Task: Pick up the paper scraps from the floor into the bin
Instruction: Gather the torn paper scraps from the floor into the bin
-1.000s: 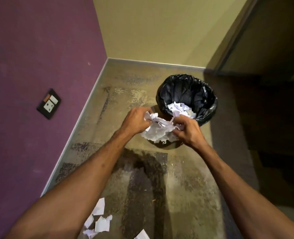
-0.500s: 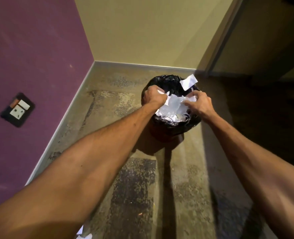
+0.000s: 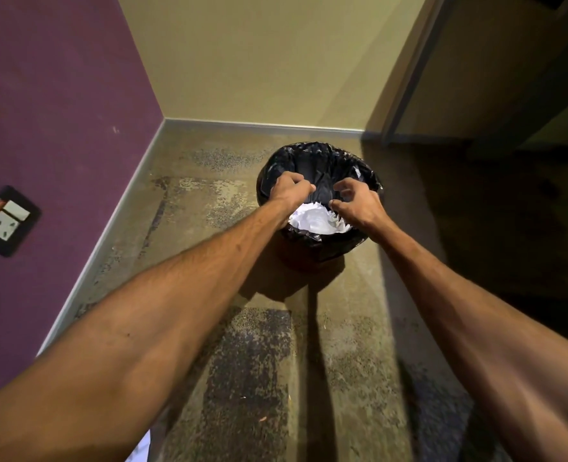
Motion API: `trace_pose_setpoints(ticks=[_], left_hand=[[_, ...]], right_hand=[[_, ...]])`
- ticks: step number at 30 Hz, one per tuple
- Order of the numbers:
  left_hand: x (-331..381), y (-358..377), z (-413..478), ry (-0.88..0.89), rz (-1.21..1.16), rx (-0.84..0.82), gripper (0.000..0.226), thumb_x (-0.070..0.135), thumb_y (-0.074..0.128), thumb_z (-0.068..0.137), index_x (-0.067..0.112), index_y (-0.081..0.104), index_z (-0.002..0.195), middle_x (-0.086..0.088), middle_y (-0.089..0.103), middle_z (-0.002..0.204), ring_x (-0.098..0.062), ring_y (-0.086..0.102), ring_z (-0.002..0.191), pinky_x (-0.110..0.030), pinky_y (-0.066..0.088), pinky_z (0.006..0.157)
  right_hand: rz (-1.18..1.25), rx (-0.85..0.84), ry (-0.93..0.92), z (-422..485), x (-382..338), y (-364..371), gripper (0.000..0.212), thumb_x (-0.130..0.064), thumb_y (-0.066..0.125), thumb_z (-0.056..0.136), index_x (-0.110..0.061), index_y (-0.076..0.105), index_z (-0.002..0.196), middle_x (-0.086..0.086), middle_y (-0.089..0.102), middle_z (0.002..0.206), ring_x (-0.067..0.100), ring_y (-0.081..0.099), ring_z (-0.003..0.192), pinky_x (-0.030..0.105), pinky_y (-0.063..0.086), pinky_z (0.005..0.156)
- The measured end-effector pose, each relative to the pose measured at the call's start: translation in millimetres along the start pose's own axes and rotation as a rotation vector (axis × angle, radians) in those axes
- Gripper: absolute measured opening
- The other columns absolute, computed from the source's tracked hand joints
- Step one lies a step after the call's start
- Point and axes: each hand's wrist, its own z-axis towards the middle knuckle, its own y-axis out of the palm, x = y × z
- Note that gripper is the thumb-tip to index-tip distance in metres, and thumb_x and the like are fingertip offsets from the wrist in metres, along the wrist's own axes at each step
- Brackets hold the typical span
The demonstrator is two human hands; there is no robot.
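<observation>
A round bin point(image 3: 352, 163) lined with a black plastic bag stands on the floor near the room's corner. White crumpled paper scraps point(image 3: 316, 221) lie inside it, on the near side. My left hand point(image 3: 291, 191) hovers over the bin's left rim with its fingers curled loosely and nothing in them. Over the right part of the bin, my right hand point(image 3: 359, 205) has its fingers spread and curved, also holding nothing. A bit of white paper point(image 3: 140, 450) shows on the floor at the bottom edge, mostly hidden by my left forearm.
A purple wall with a black socket plate point(image 3: 7, 220) runs along the left. A yellow wall closes the back, and a dark door frame point(image 3: 409, 71) stands at the right. The worn, speckled floor point(image 3: 252, 378) stretches between my arms.
Both hands carried a bundle of paper scraps over the bin and let it go. The scraps now lie in the bin and the hands are apart and holding nothing.
</observation>
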Motion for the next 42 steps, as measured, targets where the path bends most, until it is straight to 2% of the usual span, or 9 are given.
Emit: trace_pose_setpoints(ticks=[8,13,19,24,29,32,35,38,42], left_hand=[[-23.1,-11.2,-20.9,0.161,0.118,0.034,0.04,0.018,0.069,0.096,0.022,0.065,0.135,-0.003,0.066,0.133,-0.021,0.061,0.123,-0.036,0.05,0.106],[-56.8,-32.3,-47.1,0.343,0.129,0.027,0.038,0.001,0.058,0.1,0.019,0.066,0.133,-0.002,0.069,0.136,-0.017,0.063,0.127,-0.04,0.053,0.109],[-103.8,-65.2,-94.7,0.443,0.231,0.036,0.043,0.006,0.057,0.093,0.027,0.065,0.13,0.003,0.065,0.135,-0.018,0.058,0.129,-0.045,0.048,0.113],[-173.6,-96.1,-153.6,0.391,0.37,0.026,0.045,0.007,0.06,0.094,0.024,0.062,0.135,-0.003,0.06,0.138,-0.023,0.054,0.131,-0.037,0.044,0.112],[-277.4,-116.2,-222.8,0.238,0.438,-0.022,0.048,0.008,0.058,0.097,0.028,0.055,0.141,-0.004,0.054,0.146,-0.026,0.048,0.138,-0.042,0.044,0.112],[-337.5,-122.9,-272.0,0.142,0.47,-0.062,0.051,0.006,0.058,0.094,0.024,0.055,0.142,-0.008,0.054,0.147,-0.03,0.046,0.138,-0.045,0.042,0.114],[-404.3,-129.1,-315.6,0.069,0.51,-0.068,0.06,0.02,0.05,0.082,0.017,0.058,0.141,-0.01,0.057,0.141,-0.035,0.051,0.135,-0.05,0.046,0.108],[-462.7,-135.3,-351.8,0.017,0.564,-0.028,0.067,0.029,0.037,0.077,0.015,0.062,0.138,-0.009,0.06,0.137,-0.035,0.055,0.129,-0.049,0.05,0.102],[-501.9,-151.5,-389.0,-0.01,0.596,0.059,0.061,0.019,0.053,0.082,0.008,0.06,0.142,-0.017,0.056,0.146,-0.041,0.05,0.137,-0.053,0.048,0.11]], right_hand=[[0.053,0.171,-0.046,-27.5,10.3,12.8,0.03,-0.013,0.065,0.095,-0.015,0.075,0.123,0.006,0.079,0.118,0.019,0.074,0.105,0.04,0.061,0.097],[0.087,0.308,-0.117,-56.7,10.1,27.0,0.031,-0.006,0.058,0.095,-0.016,0.08,0.112,0.001,0.08,0.11,0.015,0.073,0.1,0.037,0.061,0.097],[0.083,0.396,-0.249,-118.5,-1.1,59.3,0.028,-0.01,0.057,0.087,-0.018,0.078,0.103,-0.002,0.075,0.106,0.015,0.069,0.099,0.034,0.057,0.092],[0.056,0.226,-0.277,-193.0,8.3,123.8,0.026,-0.014,0.056,0.08,-0.021,0.077,0.092,-0.005,0.075,0.095,0.017,0.069,0.088,0.034,0.055,0.082],[-0.06,-0.309,-0.161,-283.4,29.8,207.2,0.023,-0.008,0.061,0.089,-0.027,0.074,0.091,-0.01,0.073,0.082,0.012,0.069,0.075,0.033,0.058,0.071],[-0.264,-0.619,-0.194,-343.0,51.9,254.8,0.015,-0.024,0.068,0.096,-0.023,0.071,0.11,0.0,0.071,0.1,0.022,0.07,0.089,0.036,0.056,0.077],[-0.55,-0.762,-0.175,-397.1,73.8,296.1,0.063,-0.056,0.075,0.089,-0.019,0.056,0.137,0.011,0.056,0.135,0.037,0.066,0.115,0.043,0.056,0.088],[-0.698,-0.799,-0.148,-437.5,90.7,320.9,0.095,-0.065,0.073,0.086,-0.021,0.032,0.159,0.013,0.035,0.158,0.041,0.062,0.126,0.046,0.056,0.095],[-0.718,-0.755,-0.191,-460.6,96.0,332.8,0.068,-0.044,0.061,0.103,-0.018,0.032,0.159,0.016,0.028,0.163,0.041,0.068,0.117,0.046,0.058,0.09]])
